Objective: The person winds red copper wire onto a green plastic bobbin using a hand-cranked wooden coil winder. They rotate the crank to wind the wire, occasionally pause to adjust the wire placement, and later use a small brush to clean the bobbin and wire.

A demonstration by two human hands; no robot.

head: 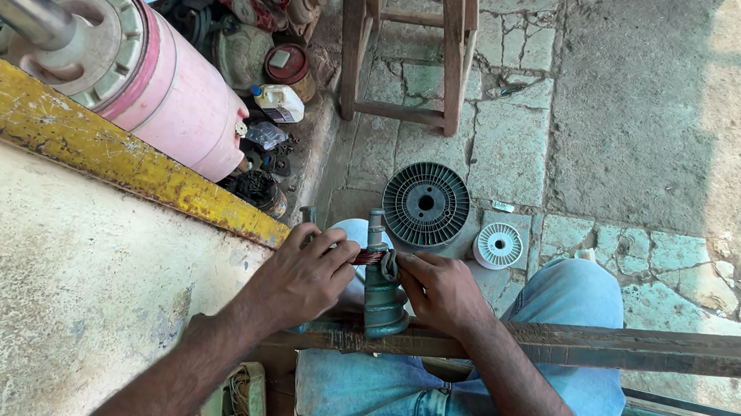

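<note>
At six o'clock, over the lap, both hands [378, 285] are pinching reddish wire [369, 256] around a green spindle [383, 295], best kept taut.

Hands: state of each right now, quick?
Left hand: fingers curled shut on the reddish wire coil.
Right hand: closed, gripping the same coil above the green cylindrical part.

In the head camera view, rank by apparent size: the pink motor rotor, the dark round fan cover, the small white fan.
Largest to smallest:
1. pink motor rotor, though it sits nearer the camera
2. dark round fan cover
3. small white fan
</note>
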